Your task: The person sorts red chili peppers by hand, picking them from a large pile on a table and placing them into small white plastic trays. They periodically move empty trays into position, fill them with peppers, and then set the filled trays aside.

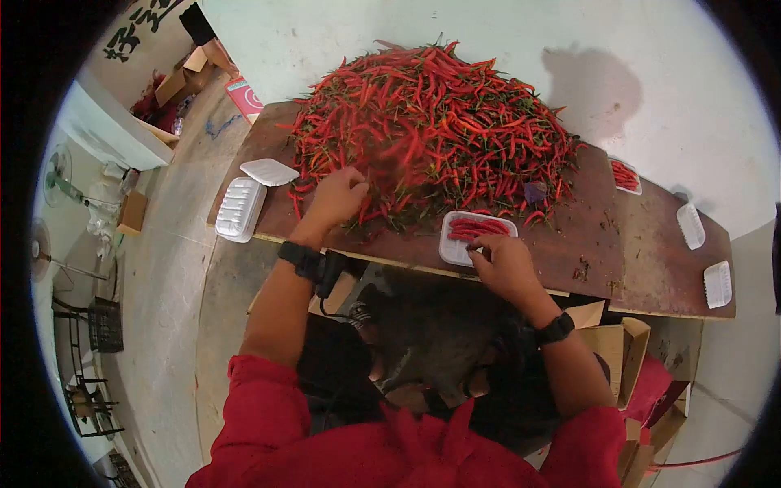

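Note:
A big heap of red chili peppers with green stems (439, 122) covers the back of the brown table. My left hand (340, 197) is at the heap's near left edge, fingers curled together; whatever is between them is hidden. In front of the heap sits a white plastic tray (446, 248) with several chili peppers (478, 228) laid side by side in it. My right hand (506, 267) is over the tray's near right corner, thumb and fingers pinched. What that pinch holds is too small to make out.
On the table's left are stacked white trays (241, 210) and one loose tray (269, 172). A filled tray (625, 176) stands by the wall; two more trays (691, 226) (717, 285) lie at the right end. Cardboard boxes (622, 358) stand below the table's right side.

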Available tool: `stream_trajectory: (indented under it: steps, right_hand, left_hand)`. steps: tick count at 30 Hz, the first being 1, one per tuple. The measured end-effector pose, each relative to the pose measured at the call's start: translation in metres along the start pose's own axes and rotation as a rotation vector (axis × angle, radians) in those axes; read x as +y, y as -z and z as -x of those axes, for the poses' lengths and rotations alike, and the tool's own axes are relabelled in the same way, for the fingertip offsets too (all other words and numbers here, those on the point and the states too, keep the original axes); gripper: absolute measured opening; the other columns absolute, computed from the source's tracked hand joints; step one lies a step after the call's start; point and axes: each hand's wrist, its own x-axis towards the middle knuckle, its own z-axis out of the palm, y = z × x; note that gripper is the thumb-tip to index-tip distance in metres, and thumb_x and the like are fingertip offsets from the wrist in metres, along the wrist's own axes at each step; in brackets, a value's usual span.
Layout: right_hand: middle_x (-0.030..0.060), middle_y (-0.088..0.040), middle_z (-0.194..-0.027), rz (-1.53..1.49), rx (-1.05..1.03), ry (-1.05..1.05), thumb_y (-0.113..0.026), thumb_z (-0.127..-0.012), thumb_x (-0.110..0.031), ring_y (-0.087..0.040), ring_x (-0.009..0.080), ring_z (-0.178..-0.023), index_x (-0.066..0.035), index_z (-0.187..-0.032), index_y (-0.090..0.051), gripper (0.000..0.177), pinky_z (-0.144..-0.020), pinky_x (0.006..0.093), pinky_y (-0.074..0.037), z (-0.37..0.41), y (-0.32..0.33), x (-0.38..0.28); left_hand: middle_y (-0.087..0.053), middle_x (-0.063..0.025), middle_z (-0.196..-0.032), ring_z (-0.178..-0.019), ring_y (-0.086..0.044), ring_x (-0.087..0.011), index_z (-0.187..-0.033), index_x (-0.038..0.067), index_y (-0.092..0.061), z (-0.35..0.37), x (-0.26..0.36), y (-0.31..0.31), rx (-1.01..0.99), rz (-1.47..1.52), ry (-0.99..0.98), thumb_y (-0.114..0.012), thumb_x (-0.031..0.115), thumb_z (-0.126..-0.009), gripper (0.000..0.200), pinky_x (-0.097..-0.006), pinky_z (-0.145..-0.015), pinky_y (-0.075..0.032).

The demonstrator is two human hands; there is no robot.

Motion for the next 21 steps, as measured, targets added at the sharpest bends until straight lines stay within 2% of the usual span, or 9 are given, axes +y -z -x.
stream_trajectory:
  steps: [2, 3, 4, 5, 7, 11, 15, 17, 21]
  right_hand:
    - [0.0165, -0.065, -0.081, -0.087, 0.033, 0.005, -0.063, -0.077, -0.015, -0.063, 0.0302, -0.070, -0.004, -0.089, -0.068, 0.017, -0.063, 0.0373, -0.049, 0.000, 0.000, -0.001]
    - [0.0165, -0.065, -0.081, -0.088, 0.035, 0.004, -0.063, -0.077, -0.015, -0.063, 0.0302, -0.070, -0.004, -0.089, -0.068, 0.017, -0.063, 0.0373, -0.049, 0.000, 0.000, -0.002]
    - [0.0153, -0.065, -0.078, -0.140, 0.061, 0.027, -0.064, -0.077, -0.014, -0.062, 0.0273, -0.067, -0.003, -0.090, -0.068, 0.017, -0.062, 0.0354, -0.048, 0.000, 0.000, -0.004]
    - [0.0142, -0.065, -0.075, -0.191, 0.088, 0.050, -0.064, -0.077, -0.013, -0.062, 0.0245, -0.063, -0.003, -0.092, -0.068, 0.018, -0.060, 0.0334, -0.047, 0.000, 0.000, -0.006]
    - [0.0125, -0.063, -0.071, -0.230, 0.091, 0.005, -0.065, -0.077, -0.011, -0.060, 0.0212, -0.062, -0.003, -0.093, -0.067, 0.019, -0.059, 0.0317, -0.046, 0.001, 0.005, -0.014]
    - [0.0089, -0.059, -0.065, -0.316, 0.141, -0.004, -0.067, -0.076, -0.009, -0.055, 0.0145, -0.058, -0.003, -0.097, -0.066, 0.022, -0.057, 0.0283, -0.044, 0.005, 0.007, -0.022]
    - [0.0102, -0.062, -0.070, -0.332, 0.111, 0.006, -0.067, -0.076, -0.010, -0.057, 0.0173, -0.059, -0.003, -0.096, -0.066, 0.021, -0.058, 0.0296, -0.045, 0.012, 0.008, -0.028]
    - [0.0117, -0.063, -0.075, -0.246, 0.141, 0.096, -0.068, -0.075, -0.009, -0.058, 0.0207, -0.060, -0.003, -0.093, -0.066, 0.019, -0.058, 0.0310, -0.047, 0.014, 0.002, -0.025]
    - [0.0134, -0.065, -0.079, -0.251, 0.070, 0.045, -0.067, -0.074, -0.015, -0.062, 0.0283, -0.067, -0.007, -0.087, -0.068, 0.016, -0.062, 0.0380, -0.048, 0.017, 0.002, -0.021]
  left_hand:
    - [-0.065, -0.0130, -0.082, -0.080, -0.063, -0.0267, -0.089, 0.002, -0.063, 0.000, 0.007, 0.008, -0.064, 0.112, 0.021, -0.058, 0.019, -0.080, 0.020, -0.0371, -0.070, -0.048]
    - [-0.065, -0.0110, -0.080, -0.078, -0.062, -0.0222, -0.090, 0.001, -0.063, 0.002, 0.012, 0.011, -0.157, 0.298, 0.061, -0.058, 0.020, -0.081, 0.021, -0.0345, -0.070, -0.047]
    - [-0.064, -0.0091, -0.079, -0.076, -0.061, -0.0177, -0.091, -0.001, -0.062, 0.003, 0.018, 0.013, -0.250, 0.485, 0.103, -0.058, 0.020, -0.082, 0.023, -0.0320, -0.069, -0.047]
    - [-0.064, -0.0091, -0.079, -0.076, -0.061, -0.0177, -0.091, -0.001, -0.062, 0.009, 0.029, 0.016, -0.252, 0.484, 0.102, -0.058, 0.020, -0.082, 0.023, -0.0320, -0.069, -0.047]
    - [-0.060, -0.0019, -0.080, -0.075, -0.054, -0.0093, -0.091, -0.002, -0.058, 0.025, 0.055, 0.014, -0.407, 0.428, -0.060, -0.055, 0.019, -0.088, 0.021, -0.0258, -0.069, -0.045]
    - [-0.062, -0.0067, -0.078, -0.074, -0.056, -0.0127, -0.091, 0.000, -0.062, 0.043, 0.069, -0.015, -0.530, 0.550, -0.227, -0.055, 0.020, -0.085, 0.022, -0.0292, -0.068, -0.045]
    - [-0.062, -0.0092, -0.079, -0.075, -0.057, -0.0152, -0.091, 0.001, -0.062, 0.052, 0.084, -0.025, -0.693, 0.433, -0.301, -0.056, 0.024, -0.084, 0.025, -0.0308, -0.069, -0.046]
    - [-0.062, -0.0043, -0.083, -0.079, -0.055, -0.0109, -0.095, 0.000, -0.060, 0.053, 0.089, -0.025, -0.753, 0.331, -0.388, -0.056, 0.015, -0.087, 0.017, -0.0287, -0.071, -0.045]
    - [-0.063, -0.0062, -0.084, -0.080, -0.057, -0.0121, -0.094, 0.000, -0.061, 0.055, 0.088, -0.033, -0.732, 0.315, -0.425, -0.057, 0.014, -0.086, 0.017, -0.0297, -0.072, -0.045]
